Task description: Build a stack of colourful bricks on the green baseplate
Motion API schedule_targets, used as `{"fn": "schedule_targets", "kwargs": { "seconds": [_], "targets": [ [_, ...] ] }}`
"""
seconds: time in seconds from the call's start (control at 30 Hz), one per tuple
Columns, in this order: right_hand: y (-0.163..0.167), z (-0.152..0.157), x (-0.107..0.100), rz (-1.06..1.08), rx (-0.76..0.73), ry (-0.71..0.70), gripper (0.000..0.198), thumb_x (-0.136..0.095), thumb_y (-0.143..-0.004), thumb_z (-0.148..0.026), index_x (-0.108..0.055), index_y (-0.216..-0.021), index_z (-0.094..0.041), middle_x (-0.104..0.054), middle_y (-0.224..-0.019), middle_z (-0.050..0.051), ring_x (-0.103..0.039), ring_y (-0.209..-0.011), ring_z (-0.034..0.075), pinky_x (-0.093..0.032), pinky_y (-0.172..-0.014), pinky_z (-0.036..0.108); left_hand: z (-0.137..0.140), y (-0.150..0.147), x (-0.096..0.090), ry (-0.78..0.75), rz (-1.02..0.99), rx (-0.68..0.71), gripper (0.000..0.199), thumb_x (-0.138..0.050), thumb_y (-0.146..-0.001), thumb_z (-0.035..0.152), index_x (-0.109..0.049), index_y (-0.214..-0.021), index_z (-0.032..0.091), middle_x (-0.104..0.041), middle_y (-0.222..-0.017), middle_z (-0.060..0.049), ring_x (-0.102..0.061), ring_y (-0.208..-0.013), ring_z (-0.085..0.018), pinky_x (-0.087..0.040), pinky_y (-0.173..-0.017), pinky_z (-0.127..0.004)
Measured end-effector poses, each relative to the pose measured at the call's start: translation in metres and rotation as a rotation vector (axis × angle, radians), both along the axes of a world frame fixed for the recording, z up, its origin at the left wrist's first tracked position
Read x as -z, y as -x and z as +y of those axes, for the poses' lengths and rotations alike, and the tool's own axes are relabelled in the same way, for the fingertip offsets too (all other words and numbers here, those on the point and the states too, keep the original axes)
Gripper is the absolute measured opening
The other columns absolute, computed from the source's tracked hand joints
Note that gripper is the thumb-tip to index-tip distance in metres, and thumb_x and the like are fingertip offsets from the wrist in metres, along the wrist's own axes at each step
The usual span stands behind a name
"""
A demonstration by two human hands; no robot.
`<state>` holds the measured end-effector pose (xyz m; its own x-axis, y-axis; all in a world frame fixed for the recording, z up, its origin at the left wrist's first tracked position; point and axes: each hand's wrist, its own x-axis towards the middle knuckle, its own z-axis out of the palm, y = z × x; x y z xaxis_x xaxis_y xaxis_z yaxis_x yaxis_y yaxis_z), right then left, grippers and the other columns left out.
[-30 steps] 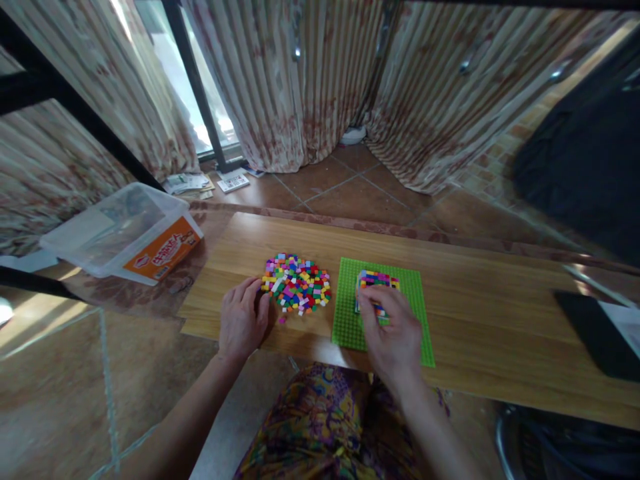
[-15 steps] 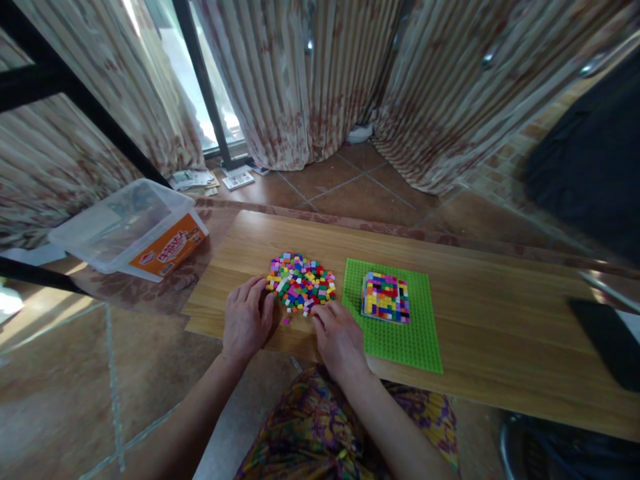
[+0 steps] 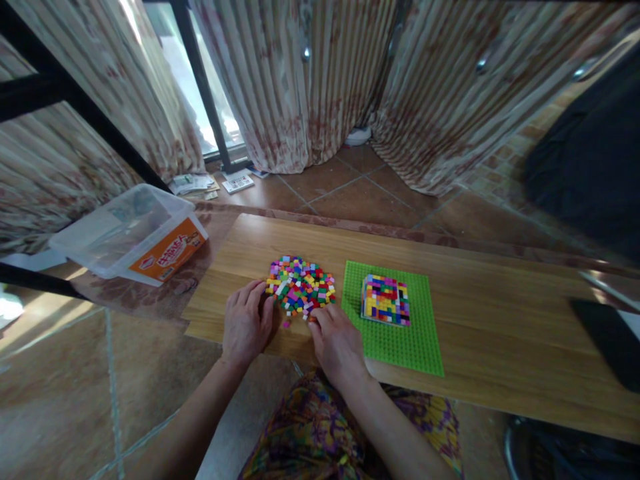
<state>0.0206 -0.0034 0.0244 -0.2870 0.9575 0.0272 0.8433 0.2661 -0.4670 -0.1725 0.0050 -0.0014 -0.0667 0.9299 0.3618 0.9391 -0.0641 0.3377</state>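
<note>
Several pleated curtains [image 3: 340, 80] hang beyond our long, wood-grained table [image 3: 500, 313], brown tiles [image 3: 360, 183] between. We've our left hand [image 3: 246, 323] loosely curled beside the pile [image 3: 300, 283] of boxy, shiny bricks, our right hand [image 3: 339, 340] at its near edge; knuckles block the view, so we can't tell whether either grips one. Rightward, our multicoloured block [image 3: 387, 300] sits on a studded green baseplate [image 3: 400, 350]. Far left, a clear bin [image 3: 167, 253].

No legible text; orange bin label [image 3: 169, 253] blurred
</note>
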Motion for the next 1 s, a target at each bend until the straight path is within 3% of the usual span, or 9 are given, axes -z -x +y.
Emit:
{"fn": "schedule_targets", "kwargs": {
  "seconds": [0.17,0.33,0.57,0.77,0.87,1.0],
  "targets": [
    [0.0,0.0,0.004,0.024,-0.022,-0.036,0.015,-0.052,-0.094,-0.017,-0.066,-0.089,-0.02,-0.066,-0.094,0.006,-0.06,-0.092,0.021,-0.045,-0.077,0.03,0.001,0.001,0.002,-0.017,0.004,0.011,0.037,-0.044,-0.096,0.038,-0.061,-0.119,0.014,-0.065,-0.122,-0.014,-0.058,-0.111,-0.027,-0.043,-0.1,-0.043],
    [-0.01,-0.01,-0.003,0.267,0.026,-0.085,0.015,-0.051,-0.093,-0.015,-0.064,-0.086,-0.019,-0.064,-0.086,0.004,-0.06,-0.083,0.017,-0.045,-0.075,0.028,0.001,0.003,0.003,-0.029,0.018,0.02,0.038,-0.044,-0.096,0.038,-0.062,-0.119,0.013,-0.065,-0.121,-0.014,-0.058,-0.11,-0.027,-0.043,-0.1,-0.042],
    [-0.053,-0.026,-0.026,0.504,0.237,-0.078,0.016,-0.052,-0.094,-0.027,-0.067,-0.094,-0.022,-0.069,-0.089,0.001,-0.065,-0.08,0.014,-0.049,-0.072,0.025,0.002,0.003,0.002,-0.041,0.033,0.027,0.039,-0.042,-0.096,0.04,-0.061,-0.118,0.014,-0.065,-0.12,-0.014,-0.059,-0.109,-0.028,-0.044,-0.099,-0.043],
    [-0.097,-0.016,-0.026,0.508,0.512,-0.215,0.021,-0.058,-0.09,-0.038,-0.07,-0.096,-0.023,-0.074,-0.092,0.003,-0.069,-0.08,0.017,-0.052,-0.072,0.027,0.003,0.002,0.0,-0.037,0.046,0.028,0.04,-0.041,-0.096,0.04,-0.061,-0.118,0.013,-0.065,-0.119,-0.015,-0.059,-0.108,-0.029,-0.044,-0.098,-0.045],
    [-0.111,-0.004,-0.022,0.445,0.519,-0.279,0.021,-0.058,-0.09,-0.037,-0.07,-0.094,-0.021,-0.073,-0.09,0.004,-0.068,-0.079,0.018,-0.052,-0.072,0.03,0.004,0.002,0.0,-0.037,0.044,0.027,0.04,-0.041,-0.096,0.041,-0.062,-0.117,0.014,-0.066,-0.119,-0.014,-0.06,-0.107,-0.029,-0.045,-0.098,-0.045],
    [-0.116,0.011,-0.014,0.382,0.453,-0.36,0.019,-0.058,-0.09,-0.034,-0.072,-0.089,-0.021,-0.069,-0.095,0.007,-0.063,-0.093,0.021,-0.049,-0.085,0.037,0.004,0.003,-0.001,-0.044,0.044,0.027,0.039,-0.041,-0.095,0.04,-0.062,-0.116,0.014,-0.066,-0.119,-0.014,-0.06,-0.107,-0.029,-0.045,-0.098,-0.046]
  ]
}}
